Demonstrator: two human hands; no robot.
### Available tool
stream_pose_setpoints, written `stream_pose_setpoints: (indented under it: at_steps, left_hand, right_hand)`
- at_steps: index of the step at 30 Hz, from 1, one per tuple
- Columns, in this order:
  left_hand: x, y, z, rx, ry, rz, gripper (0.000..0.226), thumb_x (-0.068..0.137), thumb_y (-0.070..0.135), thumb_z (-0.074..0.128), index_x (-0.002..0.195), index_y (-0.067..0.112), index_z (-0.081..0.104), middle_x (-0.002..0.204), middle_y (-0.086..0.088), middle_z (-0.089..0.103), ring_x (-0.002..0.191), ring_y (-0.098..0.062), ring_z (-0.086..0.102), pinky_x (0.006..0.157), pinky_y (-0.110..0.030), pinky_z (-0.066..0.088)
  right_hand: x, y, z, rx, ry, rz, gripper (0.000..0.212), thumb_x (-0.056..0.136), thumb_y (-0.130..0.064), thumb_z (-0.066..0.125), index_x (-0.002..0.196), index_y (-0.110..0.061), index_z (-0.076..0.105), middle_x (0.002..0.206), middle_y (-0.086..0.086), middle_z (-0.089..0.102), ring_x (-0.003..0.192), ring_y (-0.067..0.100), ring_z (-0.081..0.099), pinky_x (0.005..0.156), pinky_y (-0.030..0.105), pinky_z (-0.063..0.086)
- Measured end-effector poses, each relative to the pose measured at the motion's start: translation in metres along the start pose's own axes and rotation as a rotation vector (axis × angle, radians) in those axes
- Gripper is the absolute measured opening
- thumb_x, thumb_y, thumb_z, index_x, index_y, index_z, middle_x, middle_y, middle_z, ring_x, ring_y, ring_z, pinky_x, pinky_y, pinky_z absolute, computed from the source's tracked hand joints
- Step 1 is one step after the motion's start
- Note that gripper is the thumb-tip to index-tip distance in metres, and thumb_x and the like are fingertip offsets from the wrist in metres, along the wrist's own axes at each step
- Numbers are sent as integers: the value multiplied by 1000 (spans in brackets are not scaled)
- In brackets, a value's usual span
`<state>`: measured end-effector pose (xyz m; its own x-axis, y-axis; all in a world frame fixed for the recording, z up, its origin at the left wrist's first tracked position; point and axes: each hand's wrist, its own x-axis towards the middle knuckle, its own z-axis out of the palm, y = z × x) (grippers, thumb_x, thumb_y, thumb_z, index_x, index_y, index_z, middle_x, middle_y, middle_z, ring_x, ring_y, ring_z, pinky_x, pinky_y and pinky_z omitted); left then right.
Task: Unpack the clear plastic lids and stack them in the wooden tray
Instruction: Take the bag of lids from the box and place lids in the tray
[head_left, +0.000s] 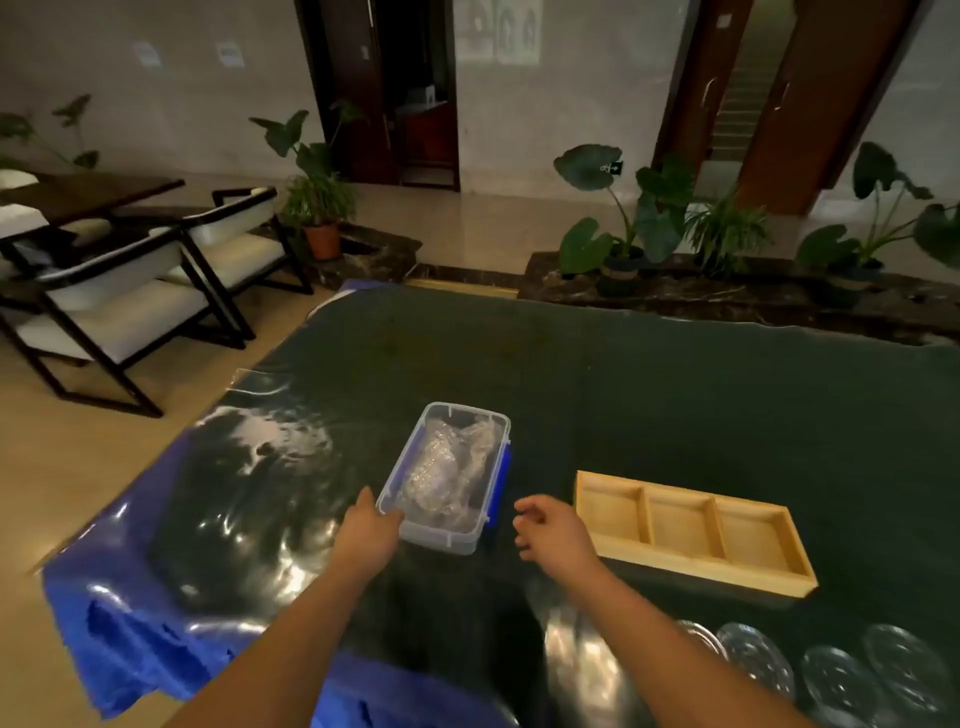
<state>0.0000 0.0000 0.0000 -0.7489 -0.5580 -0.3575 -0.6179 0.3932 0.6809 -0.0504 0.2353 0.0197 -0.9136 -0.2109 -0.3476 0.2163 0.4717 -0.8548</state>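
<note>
A clear plastic box (415, 525) with blue side clips stands in the middle of the dark green table. Inside it lies a crumpled clear plastic bag (441, 473); I cannot make out its contents. My left hand (370, 530) rests against the box's near left corner, thumb on the rim. My right hand (550, 527) hovers just right of the box, fingers loosely curled and holding nothing. A wooden tray (691, 564) with three compartments lies to the right, all three bare. Several clear round lids (831, 680) lie on the table at the bottom right.
Shiny clear plastic film (249, 499) covers the left part of the table over a blue cloth (130, 634) that hangs off the near left corner. Chairs (156, 291) stand on the floor to the left. Potted plants (639, 223) line the far side.
</note>
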Motion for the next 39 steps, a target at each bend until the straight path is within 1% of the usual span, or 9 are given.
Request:
stream_pose_setpoints:
  at_steps: [5,9,11,16,22,26,29,33,39]
  left_hand:
    - [35,3,20,-213,9,-122,57,100,26,51,151,2,41,152,-23,50,134,-42,51,112,-57,42]
    - [49,-4,25,-284,58,-120,40,100,22,53,133,1,59,127,-15,64,115,-40,63,103,-56,50]
    - [54,-7,28,-251,36,-102,27,100,20,53,110,0,68,117,-24,66,105,-43,65,98,-58,52]
    - [32,-20,44,-96,-13,30,24,103,22,52,106,9,72,110,-20,68,100,-35,65,95,-47,53]
    - [-3,-48,52,-159,-88,71,30,96,38,58,119,22,70,111,-8,68,98,-21,67,97,-45,53]
    - [-6,-44,54,71,-35,163,33,103,40,49,127,22,60,115,-8,63,104,-30,65,87,-37,49]
    - [2,-34,53,280,13,202,36,106,38,39,133,20,55,119,-12,62,103,-34,67,86,-42,54]
    - [5,-33,56,635,-16,340,68,105,40,39,163,20,10,145,-10,41,119,-29,59,84,-41,53]
    - [1,-39,62,764,-53,481,66,100,35,38,161,11,26,172,-13,14,157,-31,19,119,-49,34]
  right_hand:
    - [48,11,14,145,-112,175,31,101,-14,48,130,-18,58,98,-1,63,90,17,65,86,40,60]
    - [71,14,26,138,-163,182,42,101,-21,50,144,-25,49,136,-1,57,107,16,61,86,37,58]
    - [76,14,30,183,-181,192,39,101,-24,51,141,-28,51,134,-3,59,103,11,61,81,33,55]
    - [63,25,30,251,-107,217,35,100,-25,57,135,-27,57,124,-5,63,114,20,62,97,45,56]
    - [16,45,16,312,-31,315,18,95,-20,65,110,-28,62,116,-1,64,98,20,71,67,31,63]
    - [18,34,9,-55,2,227,3,94,-23,64,96,-25,66,99,-1,70,84,14,71,69,30,61]
    - [41,16,11,-450,127,58,16,96,-26,57,86,-23,69,89,-3,65,75,7,62,67,24,49]
    - [66,-2,25,-662,125,35,21,98,-21,50,84,-18,65,82,0,64,74,17,63,64,29,49]
    - [73,-7,50,-772,22,89,25,95,-24,54,115,-12,62,112,11,72,103,31,69,73,34,49]
